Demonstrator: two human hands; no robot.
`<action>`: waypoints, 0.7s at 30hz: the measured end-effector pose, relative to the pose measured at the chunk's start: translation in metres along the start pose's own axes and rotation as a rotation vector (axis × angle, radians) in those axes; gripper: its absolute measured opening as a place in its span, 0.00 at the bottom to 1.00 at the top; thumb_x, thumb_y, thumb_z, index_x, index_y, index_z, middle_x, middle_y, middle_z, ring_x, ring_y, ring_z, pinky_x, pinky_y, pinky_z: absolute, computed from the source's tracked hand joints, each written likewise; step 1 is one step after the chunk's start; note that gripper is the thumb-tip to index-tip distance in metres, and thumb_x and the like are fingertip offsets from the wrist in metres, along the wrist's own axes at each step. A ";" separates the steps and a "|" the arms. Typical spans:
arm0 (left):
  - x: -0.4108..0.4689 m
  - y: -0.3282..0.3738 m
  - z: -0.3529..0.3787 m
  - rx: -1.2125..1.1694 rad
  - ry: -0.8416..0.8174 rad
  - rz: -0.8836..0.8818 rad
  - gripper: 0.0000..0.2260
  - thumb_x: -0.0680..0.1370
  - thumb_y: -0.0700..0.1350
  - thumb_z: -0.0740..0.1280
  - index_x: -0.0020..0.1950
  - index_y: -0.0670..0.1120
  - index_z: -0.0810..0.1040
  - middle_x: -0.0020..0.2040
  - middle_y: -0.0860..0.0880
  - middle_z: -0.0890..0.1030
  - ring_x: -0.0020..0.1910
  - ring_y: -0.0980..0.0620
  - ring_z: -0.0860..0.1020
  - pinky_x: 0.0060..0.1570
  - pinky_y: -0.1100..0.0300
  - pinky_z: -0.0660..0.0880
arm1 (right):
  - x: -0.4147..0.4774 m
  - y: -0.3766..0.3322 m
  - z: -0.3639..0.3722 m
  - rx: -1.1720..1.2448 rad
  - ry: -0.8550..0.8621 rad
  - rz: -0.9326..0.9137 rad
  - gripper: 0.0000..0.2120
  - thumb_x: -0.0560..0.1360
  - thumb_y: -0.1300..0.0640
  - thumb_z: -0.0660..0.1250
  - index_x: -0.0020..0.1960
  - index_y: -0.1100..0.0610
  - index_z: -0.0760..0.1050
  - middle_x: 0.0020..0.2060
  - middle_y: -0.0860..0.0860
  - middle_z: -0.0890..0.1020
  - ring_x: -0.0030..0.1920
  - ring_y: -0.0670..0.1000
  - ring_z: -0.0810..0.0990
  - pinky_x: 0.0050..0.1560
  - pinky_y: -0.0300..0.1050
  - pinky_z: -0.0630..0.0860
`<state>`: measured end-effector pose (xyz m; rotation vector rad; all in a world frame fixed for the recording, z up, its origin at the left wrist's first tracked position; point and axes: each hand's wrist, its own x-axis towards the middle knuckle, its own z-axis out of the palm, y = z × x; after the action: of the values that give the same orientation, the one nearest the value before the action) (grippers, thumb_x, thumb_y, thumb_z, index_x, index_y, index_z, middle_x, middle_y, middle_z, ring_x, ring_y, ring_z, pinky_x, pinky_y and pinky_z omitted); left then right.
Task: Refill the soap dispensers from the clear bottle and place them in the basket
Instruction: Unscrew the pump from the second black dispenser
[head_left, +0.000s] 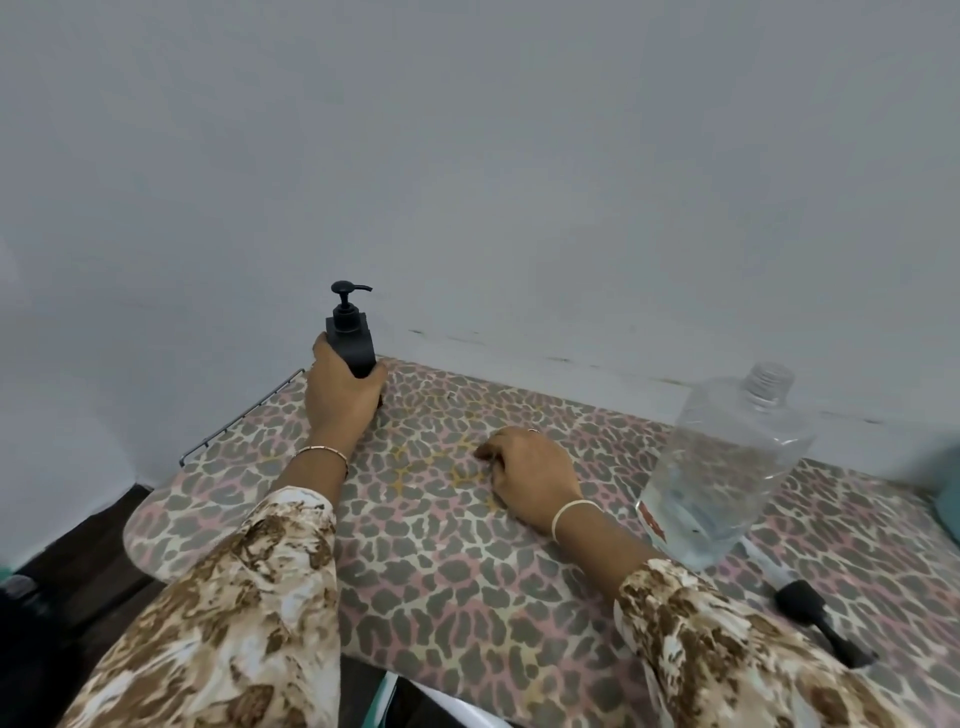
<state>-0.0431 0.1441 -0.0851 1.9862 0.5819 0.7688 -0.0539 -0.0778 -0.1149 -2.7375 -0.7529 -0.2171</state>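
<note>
Evidently early, I judge: my left hand (343, 397) grips the black dispenser (352, 340), pump on, at the bench's (467, 571) far corner. My right hand (530, 475) rests loosely curled, empty. The clear bottle (727, 467) stands uncapped nearby; no basket clearly shows.

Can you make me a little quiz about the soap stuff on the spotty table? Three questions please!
1. True or false: the clear bottle has its cap on.
2. Which hand grips the black soap dispenser? A) left hand B) right hand C) neither
3. Fill in: the loose pump lying beside the bottle is coloured ____.
Key: 1 false, its threaded neck is bare. 2 A. 3 black.
</note>
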 end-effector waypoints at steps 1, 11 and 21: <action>-0.004 0.002 -0.001 -0.020 -0.017 -0.002 0.29 0.75 0.44 0.71 0.72 0.43 0.63 0.61 0.43 0.77 0.55 0.41 0.77 0.48 0.54 0.71 | -0.002 0.000 -0.002 0.001 -0.011 -0.002 0.17 0.77 0.60 0.59 0.61 0.50 0.79 0.57 0.48 0.80 0.57 0.52 0.78 0.53 0.48 0.78; -0.068 0.048 -0.019 -0.245 -0.233 0.020 0.27 0.71 0.39 0.73 0.69 0.47 0.70 0.62 0.47 0.77 0.58 0.48 0.77 0.53 0.60 0.73 | -0.035 -0.014 -0.039 0.144 0.162 0.072 0.20 0.78 0.61 0.58 0.69 0.53 0.69 0.62 0.51 0.76 0.58 0.52 0.77 0.56 0.47 0.76; -0.163 0.071 -0.018 -0.353 -0.590 0.102 0.25 0.68 0.36 0.73 0.62 0.51 0.73 0.55 0.51 0.80 0.55 0.51 0.80 0.53 0.57 0.79 | -0.074 -0.026 -0.090 0.512 0.461 0.127 0.20 0.78 0.46 0.64 0.68 0.52 0.71 0.59 0.47 0.76 0.62 0.48 0.72 0.62 0.43 0.70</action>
<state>-0.1625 0.0134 -0.0633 1.7957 -0.0063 0.2841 -0.1367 -0.1209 -0.0398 -2.1258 -0.4282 -0.5233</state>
